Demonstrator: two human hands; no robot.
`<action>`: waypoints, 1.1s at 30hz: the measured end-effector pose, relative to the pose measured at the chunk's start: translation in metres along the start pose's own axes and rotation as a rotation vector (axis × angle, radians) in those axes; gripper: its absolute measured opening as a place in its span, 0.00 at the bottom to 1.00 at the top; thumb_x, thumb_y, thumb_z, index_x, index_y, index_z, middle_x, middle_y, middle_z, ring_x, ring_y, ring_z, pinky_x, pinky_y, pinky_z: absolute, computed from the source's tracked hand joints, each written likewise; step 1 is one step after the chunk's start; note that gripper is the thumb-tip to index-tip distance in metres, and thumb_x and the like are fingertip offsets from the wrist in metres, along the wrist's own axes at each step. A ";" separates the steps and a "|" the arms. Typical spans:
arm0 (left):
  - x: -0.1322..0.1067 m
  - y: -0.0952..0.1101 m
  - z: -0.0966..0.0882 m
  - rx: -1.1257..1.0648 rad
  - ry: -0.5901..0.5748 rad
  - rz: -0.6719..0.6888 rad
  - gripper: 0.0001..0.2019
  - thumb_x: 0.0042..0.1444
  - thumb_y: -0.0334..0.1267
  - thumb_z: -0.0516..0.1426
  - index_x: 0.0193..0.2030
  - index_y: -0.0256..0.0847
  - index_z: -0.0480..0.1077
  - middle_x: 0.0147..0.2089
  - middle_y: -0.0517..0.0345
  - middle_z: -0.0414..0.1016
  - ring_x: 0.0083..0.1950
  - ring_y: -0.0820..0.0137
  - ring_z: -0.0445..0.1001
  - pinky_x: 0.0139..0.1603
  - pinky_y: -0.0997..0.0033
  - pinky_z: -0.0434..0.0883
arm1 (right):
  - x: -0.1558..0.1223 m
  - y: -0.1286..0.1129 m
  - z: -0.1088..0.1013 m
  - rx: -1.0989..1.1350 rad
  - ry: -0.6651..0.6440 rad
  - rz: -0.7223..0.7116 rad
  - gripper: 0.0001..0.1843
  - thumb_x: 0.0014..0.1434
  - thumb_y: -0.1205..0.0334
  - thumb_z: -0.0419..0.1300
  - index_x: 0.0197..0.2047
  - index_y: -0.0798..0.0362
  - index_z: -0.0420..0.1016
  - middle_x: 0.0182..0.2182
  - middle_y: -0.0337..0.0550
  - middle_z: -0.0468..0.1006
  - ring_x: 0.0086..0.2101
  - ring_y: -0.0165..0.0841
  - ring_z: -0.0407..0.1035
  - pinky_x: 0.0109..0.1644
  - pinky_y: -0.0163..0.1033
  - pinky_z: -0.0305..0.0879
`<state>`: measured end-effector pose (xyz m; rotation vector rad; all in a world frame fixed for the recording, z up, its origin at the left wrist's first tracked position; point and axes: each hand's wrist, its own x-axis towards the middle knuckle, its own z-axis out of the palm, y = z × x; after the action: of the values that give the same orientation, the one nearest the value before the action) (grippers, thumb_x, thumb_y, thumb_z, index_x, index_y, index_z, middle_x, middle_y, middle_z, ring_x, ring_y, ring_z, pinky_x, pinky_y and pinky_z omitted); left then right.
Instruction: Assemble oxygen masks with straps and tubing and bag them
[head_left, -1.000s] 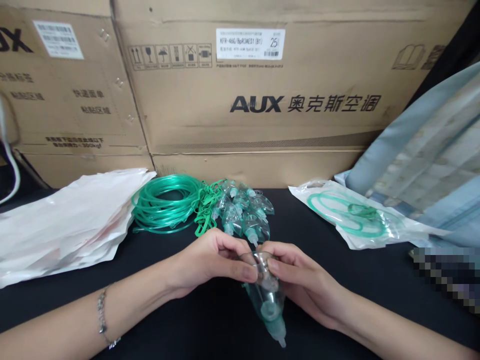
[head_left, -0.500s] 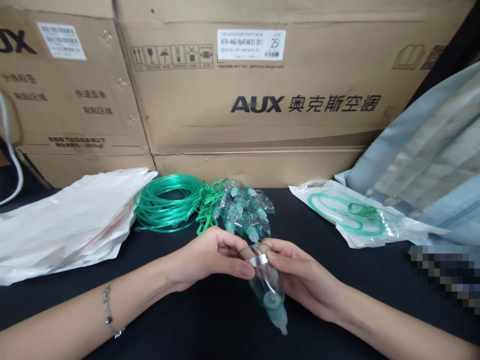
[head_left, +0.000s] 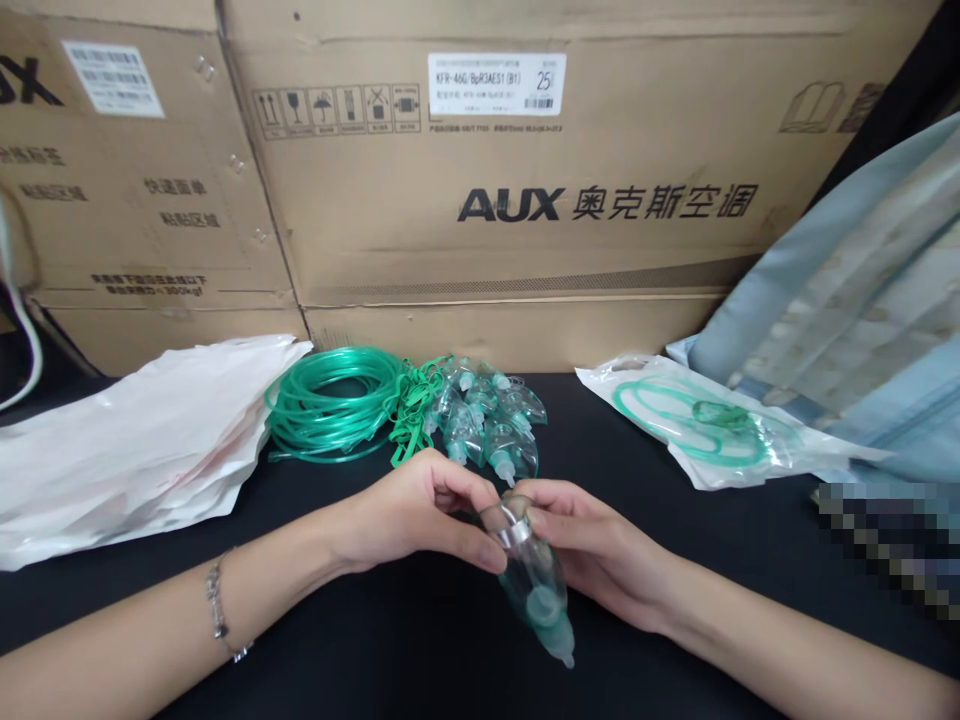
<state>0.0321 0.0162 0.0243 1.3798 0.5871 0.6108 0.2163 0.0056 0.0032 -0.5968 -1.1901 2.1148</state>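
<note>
On the black tabletop (head_left: 420, 640), near its front edge, both hands hold one clear green-tinted mask (head_left: 534, 580) between them. Compared with the frame half a second back, the mask's upper end has tipped a little toward the left hand, and its metal strip (head_left: 514, 533), then lying flat and broad between the thumbs, now shows narrower and more bent. The hands themselves have barely shifted; the mask's connector tip (head_left: 562, 652) sits at much the same spot, pointing toward the viewer and down.

The left hand (head_left: 409, 510) is closed on the mask's upper rim, thumb and forefinger pinching at the strip from the left. The right hand (head_left: 592, 550) grips the same end from the right, fingers curled behind the mask body, thumb against the strip. The mask thus lies between the two hands, its body hanging below the right palm, clear of the tabletop so far as can be judged. A bracelet (head_left: 219, 620) is on the left wrist.

Behind the hands, well apart from them, lie a heap of masks (head_left: 491, 420) and, touching it on the left, coiled green tubing (head_left: 330, 400). Further left is a stack of white bags (head_left: 127, 440). To the right lies a sealed bag (head_left: 705, 430) with a mask set inside. Cartons (head_left: 525, 200) stand along the back.
</note>
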 end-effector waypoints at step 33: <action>-0.005 -0.012 0.030 0.162 0.587 0.052 0.07 0.47 0.38 0.61 0.31 0.38 0.77 0.32 0.57 0.79 0.36 0.68 0.75 0.40 0.72 0.70 | -0.002 0.002 0.005 -0.611 0.300 -0.324 0.07 0.50 0.59 0.62 0.27 0.52 0.78 0.23 0.37 0.69 0.27 0.27 0.61 0.32 0.33 0.58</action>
<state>0.0504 -0.0095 0.0158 1.3656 1.0901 1.0413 0.2139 0.0000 0.0039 -0.8803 -1.6277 1.3257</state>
